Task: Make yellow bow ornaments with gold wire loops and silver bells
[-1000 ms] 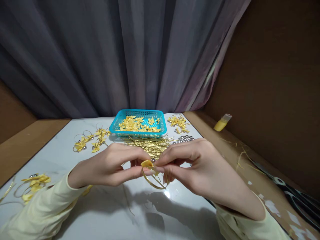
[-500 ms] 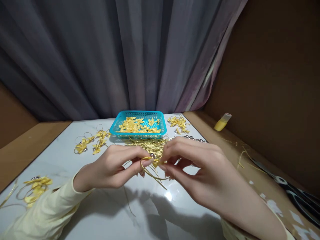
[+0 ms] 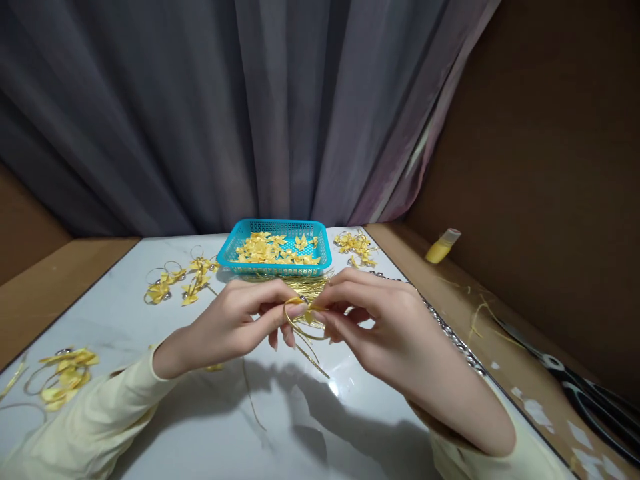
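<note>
My left hand (image 3: 235,322) pinches one side of a yellow ribbon flower (image 3: 309,315) between thumb and fingertips. Close against it, my right hand (image 3: 383,317) is closed on the flower's other side. A small round silver bead or bell (image 3: 303,299) shows at the flower's top. From the pinch a gold wire (image 3: 313,360) loops and hangs below the fingers. Just behind my hands lies a bundle of gold wires (image 3: 305,285), partly covered by them. The fingertips hide part of the flower, so how the wire passes through it cannot be seen.
A blue basket (image 3: 227,257) holds yellow ribbon flowers. Looped flower pieces (image 3: 197,273) lie left of it, more (image 3: 355,245) to its right, and others (image 3: 70,373) at near left. At right are silver beads (image 3: 445,327), black-handled scissors (image 3: 580,387) and a yellow tube (image 3: 440,247).
My right hand has come slightly left, nearer my left hand, and the wire loop looks smaller. More of the silver bead row shows beside my right forearm. Both hands keep their pinch.
</note>
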A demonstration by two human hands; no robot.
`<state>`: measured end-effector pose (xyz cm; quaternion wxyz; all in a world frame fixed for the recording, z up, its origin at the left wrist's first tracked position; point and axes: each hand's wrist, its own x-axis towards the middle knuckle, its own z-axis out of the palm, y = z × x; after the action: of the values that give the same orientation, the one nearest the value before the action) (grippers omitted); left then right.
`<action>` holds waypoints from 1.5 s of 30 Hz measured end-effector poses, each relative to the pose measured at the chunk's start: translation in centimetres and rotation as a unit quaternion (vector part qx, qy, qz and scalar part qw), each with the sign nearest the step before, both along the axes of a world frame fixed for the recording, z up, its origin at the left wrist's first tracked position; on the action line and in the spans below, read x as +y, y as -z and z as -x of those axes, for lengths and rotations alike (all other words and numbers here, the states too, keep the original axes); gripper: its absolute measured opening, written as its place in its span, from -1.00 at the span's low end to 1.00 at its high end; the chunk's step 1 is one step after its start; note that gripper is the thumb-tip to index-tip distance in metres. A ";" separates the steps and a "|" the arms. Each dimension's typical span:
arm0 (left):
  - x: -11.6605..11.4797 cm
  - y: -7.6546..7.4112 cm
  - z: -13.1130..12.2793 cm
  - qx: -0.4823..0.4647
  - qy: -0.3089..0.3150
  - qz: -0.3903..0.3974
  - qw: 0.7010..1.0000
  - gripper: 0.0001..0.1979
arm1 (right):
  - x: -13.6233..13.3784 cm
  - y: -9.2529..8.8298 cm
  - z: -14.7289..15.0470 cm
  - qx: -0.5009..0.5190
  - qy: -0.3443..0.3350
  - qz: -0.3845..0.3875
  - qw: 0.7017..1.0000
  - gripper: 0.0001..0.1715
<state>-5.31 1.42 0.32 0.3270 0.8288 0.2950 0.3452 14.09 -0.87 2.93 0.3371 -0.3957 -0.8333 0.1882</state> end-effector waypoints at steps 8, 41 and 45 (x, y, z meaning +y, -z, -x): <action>-2.2 6.9 -0.4 -0.018 -0.072 0.219 0.973 -0.76 | 1.5 5.9 0.7 -0.001 -0.024 0.162 0.986 -0.82; -2.9 11.4 -0.5 -0.003 -0.077 0.303 0.950 -0.71 | 1.0 11.6 0.7 -0.048 -0.038 0.185 0.981 -0.89; -2.8 11.6 -0.5 -0.001 -0.076 0.313 0.947 -0.72 | 1.2 11.9 0.8 -0.058 -0.043 0.164 0.984 -0.78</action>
<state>-4.78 -1.43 -11.26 0.5432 0.6596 0.4496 0.2602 13.24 0.30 -8.92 0.2107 -0.4197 -0.8253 0.3135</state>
